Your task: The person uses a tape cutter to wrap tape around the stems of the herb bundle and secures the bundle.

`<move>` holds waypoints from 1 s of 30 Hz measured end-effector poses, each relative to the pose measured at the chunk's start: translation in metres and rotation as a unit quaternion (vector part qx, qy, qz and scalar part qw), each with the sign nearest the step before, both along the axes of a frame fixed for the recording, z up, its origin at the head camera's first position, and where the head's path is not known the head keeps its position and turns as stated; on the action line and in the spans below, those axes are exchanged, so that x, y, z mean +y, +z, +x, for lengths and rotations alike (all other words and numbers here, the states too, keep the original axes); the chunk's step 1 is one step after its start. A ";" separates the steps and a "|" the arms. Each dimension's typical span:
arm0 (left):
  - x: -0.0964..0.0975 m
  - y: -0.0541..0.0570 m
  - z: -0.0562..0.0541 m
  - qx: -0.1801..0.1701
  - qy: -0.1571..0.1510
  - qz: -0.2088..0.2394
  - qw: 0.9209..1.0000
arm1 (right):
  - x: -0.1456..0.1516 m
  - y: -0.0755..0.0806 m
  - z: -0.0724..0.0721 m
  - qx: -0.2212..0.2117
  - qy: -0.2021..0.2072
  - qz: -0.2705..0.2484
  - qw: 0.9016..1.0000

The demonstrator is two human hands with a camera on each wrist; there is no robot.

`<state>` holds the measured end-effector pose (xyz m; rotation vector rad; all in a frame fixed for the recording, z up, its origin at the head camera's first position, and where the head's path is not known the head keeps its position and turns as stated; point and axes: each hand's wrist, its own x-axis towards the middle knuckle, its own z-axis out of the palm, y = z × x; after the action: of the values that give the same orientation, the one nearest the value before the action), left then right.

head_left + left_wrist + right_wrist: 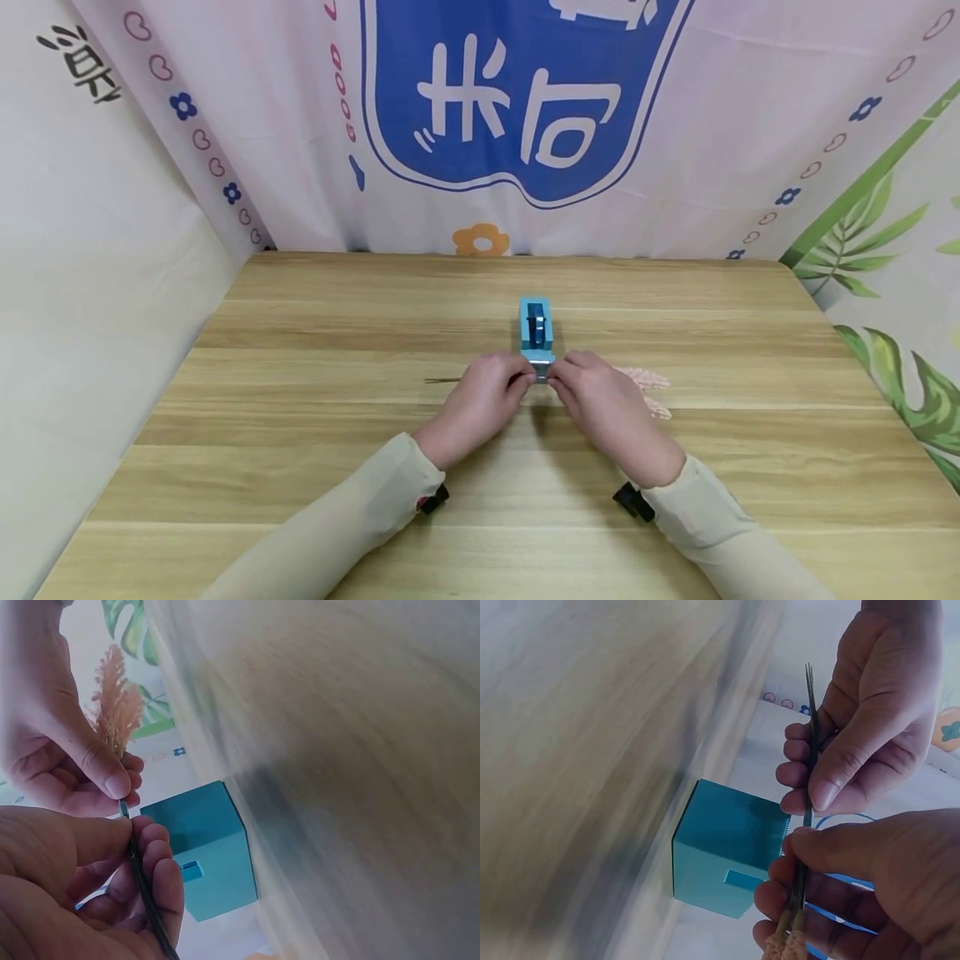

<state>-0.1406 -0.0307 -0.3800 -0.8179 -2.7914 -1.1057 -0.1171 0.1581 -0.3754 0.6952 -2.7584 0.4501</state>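
Note:
Pink feathery flower sprigs (649,379) on thin dark stems (812,697) lie crosswise between both hands, heads to the right and bare stem ends (441,381) to the left. My left hand (486,392) pinches the stems between thumb and curled fingers. Close beside it, my right hand (603,408) pinches them nearer the flower heads, thumb on top. The two thumb tips nearly meet in the right wrist view. Just beyond the fingertips stands a teal tape dispenser (525,323) with a blue roll (537,325) in its slot.
The wood-grain table (337,333) stretches out around the hands. A printed curtain (300,167) hangs along its back edge, and a leaf-patterned cloth (885,275) hangs at the right. Each wrist carries a small black camera.

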 end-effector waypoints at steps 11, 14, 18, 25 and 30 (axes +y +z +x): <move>0.003 -0.002 -0.002 -0.019 0.008 0.004 1.000 | 0.001 -0.003 -0.004 0.012 -0.001 0.013 1.000; 0.004 -0.002 -0.003 -0.022 0.008 0.007 1.000 | 0.000 -0.003 -0.006 0.012 -0.004 0.016 1.000; 0.004 -0.002 -0.004 -0.019 0.004 0.005 1.000 | -0.001 -0.002 -0.006 -0.002 -0.007 0.015 1.000; 0.001 -0.004 -0.005 -0.018 -0.005 0.009 1.000 | -0.006 0.004 -0.007 -0.073 -0.029 -0.006 0.997; 0.001 -0.004 -0.005 -0.009 -0.007 0.016 1.000 | -0.012 0.012 -0.012 -0.138 -0.058 -0.026 0.988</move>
<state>-0.1458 -0.0301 -0.3838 -0.8307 -2.7794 -1.1634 -0.1289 0.1459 -0.3631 0.4893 -3.0109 0.6333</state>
